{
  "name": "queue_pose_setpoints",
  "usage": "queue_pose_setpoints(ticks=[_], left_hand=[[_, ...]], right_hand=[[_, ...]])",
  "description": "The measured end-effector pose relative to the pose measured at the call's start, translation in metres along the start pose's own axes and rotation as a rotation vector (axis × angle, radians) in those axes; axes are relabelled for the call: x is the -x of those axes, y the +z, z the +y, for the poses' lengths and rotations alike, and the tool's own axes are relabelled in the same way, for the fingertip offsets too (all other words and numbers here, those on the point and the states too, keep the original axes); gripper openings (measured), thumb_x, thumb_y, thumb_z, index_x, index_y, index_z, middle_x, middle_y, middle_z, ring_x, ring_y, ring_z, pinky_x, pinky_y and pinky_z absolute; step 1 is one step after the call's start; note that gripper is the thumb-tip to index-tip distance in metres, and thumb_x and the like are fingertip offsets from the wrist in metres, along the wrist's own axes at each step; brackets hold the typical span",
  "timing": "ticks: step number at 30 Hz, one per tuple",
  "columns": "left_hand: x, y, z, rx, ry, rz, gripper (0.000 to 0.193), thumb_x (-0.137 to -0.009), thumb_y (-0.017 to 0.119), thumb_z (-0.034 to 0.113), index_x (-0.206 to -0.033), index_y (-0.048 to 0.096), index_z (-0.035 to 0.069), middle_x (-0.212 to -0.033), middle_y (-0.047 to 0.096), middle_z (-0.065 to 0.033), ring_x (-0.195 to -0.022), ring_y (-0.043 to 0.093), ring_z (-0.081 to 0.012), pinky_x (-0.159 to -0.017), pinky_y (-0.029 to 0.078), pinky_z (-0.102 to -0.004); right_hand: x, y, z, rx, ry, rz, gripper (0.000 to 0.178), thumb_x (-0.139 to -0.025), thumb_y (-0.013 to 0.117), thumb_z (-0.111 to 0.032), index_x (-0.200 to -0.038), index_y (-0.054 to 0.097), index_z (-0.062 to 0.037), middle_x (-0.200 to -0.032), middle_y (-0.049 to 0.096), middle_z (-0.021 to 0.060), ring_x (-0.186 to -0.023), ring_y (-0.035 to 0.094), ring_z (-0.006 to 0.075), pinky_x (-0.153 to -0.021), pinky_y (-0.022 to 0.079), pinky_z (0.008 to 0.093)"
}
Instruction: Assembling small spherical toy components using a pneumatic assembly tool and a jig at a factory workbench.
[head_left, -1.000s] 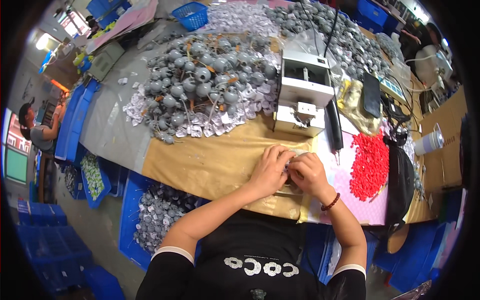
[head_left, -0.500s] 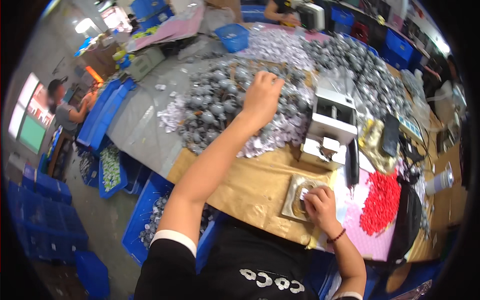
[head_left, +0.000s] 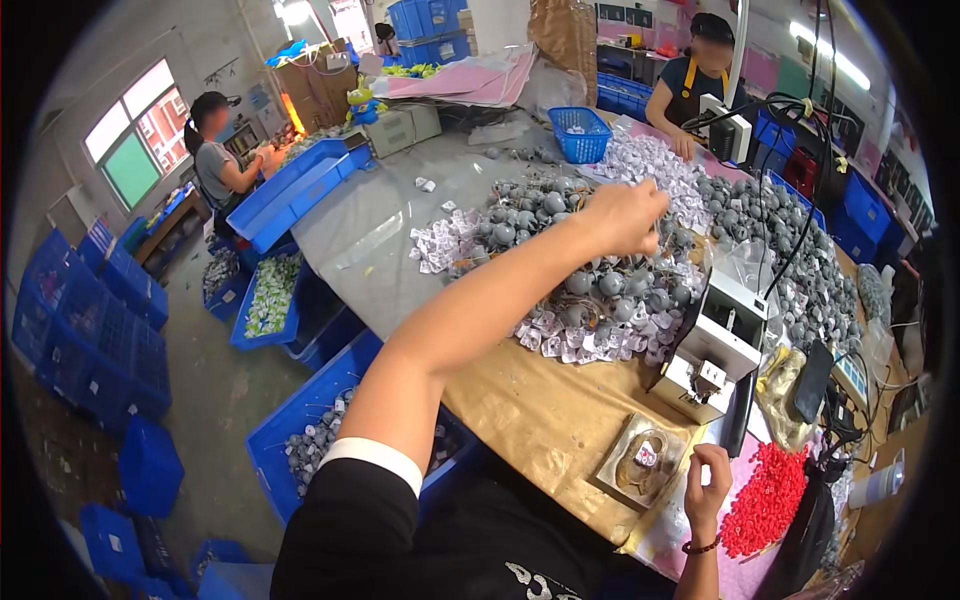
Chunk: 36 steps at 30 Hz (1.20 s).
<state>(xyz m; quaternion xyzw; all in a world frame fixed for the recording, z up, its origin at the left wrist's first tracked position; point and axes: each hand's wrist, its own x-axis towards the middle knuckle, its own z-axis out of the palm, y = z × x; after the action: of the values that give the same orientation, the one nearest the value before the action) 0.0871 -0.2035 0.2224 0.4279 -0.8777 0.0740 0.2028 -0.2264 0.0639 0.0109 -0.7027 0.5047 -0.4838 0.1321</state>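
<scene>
My left hand [head_left: 628, 218] is over the heap of grey round parts [head_left: 612, 288], its fingers curled; what they hold, if anything, is hidden. My right hand [head_left: 707, 488] hovers between the square block fixture [head_left: 608, 467] and the pile of small red pieces [head_left: 765, 500]. Its fingers are bent inward, and I cannot make out anything in them. On the fixture, a small white piece with a dark and red print [head_left: 646, 454] rests in a rounded brownish recess. White printed pieces [head_left: 590, 340] lie along the heap's near edge.
A white box-shaped machine [head_left: 728, 325] stands right of the heap. More grey parts [head_left: 800, 260] and a blue basket [head_left: 580, 136] are farther back. Below the table edge sits a blue bin [head_left: 275, 440]. Co-workers [head_left: 705, 75] are at the far side and left; cables hang at right.
My right hand has left the fixture and moved right toward the red pieces, uncovering the white piece. My left hand stays over the heap. The whole view has shifted, showing more of the far side.
</scene>
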Motion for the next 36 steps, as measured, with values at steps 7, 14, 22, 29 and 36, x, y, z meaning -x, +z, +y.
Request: queue_pose_setpoints(ticks=[7,14,22,29,36], left_hand=[[-0.008,-0.019,0.018,0.461,-0.127,0.466,0.043,-0.084,0.074,0.044,-0.108,0.066,0.010,-0.101,0.067,-0.0122,-0.092,0.066,-0.0330,-0.081,0.053,-0.0455],[0.029,0.022,0.044,0.187,0.009,0.046,0.049,-0.077,0.076,0.051,-0.101,0.073,0.009,-0.100,0.073,-0.0117,-0.099,0.058,-0.0353,-0.092,0.050,-0.0479],[0.079,-0.004,0.144,0.525,0.300,0.046,0.049,-0.081,0.074,0.049,-0.092,0.061,0.003,-0.093,0.064,-0.0170,-0.087,0.063,-0.0371,-0.075,0.054,-0.0469],[0.124,0.017,0.156,0.905,0.205,-0.091,0.039,-0.087,0.074,0.036,-0.106,0.065,0.003,-0.102,0.069,-0.0153,-0.093,0.069,-0.0355,-0.080,0.055,-0.0408],[0.203,0.096,0.157,1.324,-0.392,-0.573,0.030,-0.093,0.075,0.028,-0.108,0.065,0.003,-0.092,0.068,-0.0045,-0.083,0.062,-0.0095,-0.072,0.050,-0.0277]], right_hand=[[-0.008,-0.004,-0.005,-0.037,0.061,0.028,0.010,-0.088,0.064,0.010,-0.096,0.066,0.0034,-0.091,0.067,0.0131,-0.083,0.064,0.0224,-0.075,0.050,0.0310],[-0.015,-0.007,-0.015,-0.068,0.031,0.043,0.013,-0.088,0.064,0.009,-0.100,0.066,0.0031,-0.096,0.066,0.0137,-0.088,0.064,0.0231,-0.079,0.050,0.0315],[-0.047,-0.013,-0.061,-0.047,-0.146,0.118,0.057,-0.089,0.069,-0.006,-0.141,0.048,0.0049,-0.137,0.055,0.0203,-0.126,0.055,0.0308,-0.108,0.042,0.0395],[-0.030,-0.017,-0.076,-0.664,0.533,-0.219,0.031,-0.101,0.058,-0.002,-0.131,0.057,0.0045,-0.084,0.070,0.0074,-0.065,0.065,0.0114,-0.057,0.052,0.0240],[-0.009,0.001,-0.047,-0.155,0.233,-0.282,0.019,-0.092,0.073,-0.003,-0.111,0.072,-0.0043,-0.085,0.070,0.0062,-0.065,0.065,0.0148,-0.055,0.050,0.0282]])
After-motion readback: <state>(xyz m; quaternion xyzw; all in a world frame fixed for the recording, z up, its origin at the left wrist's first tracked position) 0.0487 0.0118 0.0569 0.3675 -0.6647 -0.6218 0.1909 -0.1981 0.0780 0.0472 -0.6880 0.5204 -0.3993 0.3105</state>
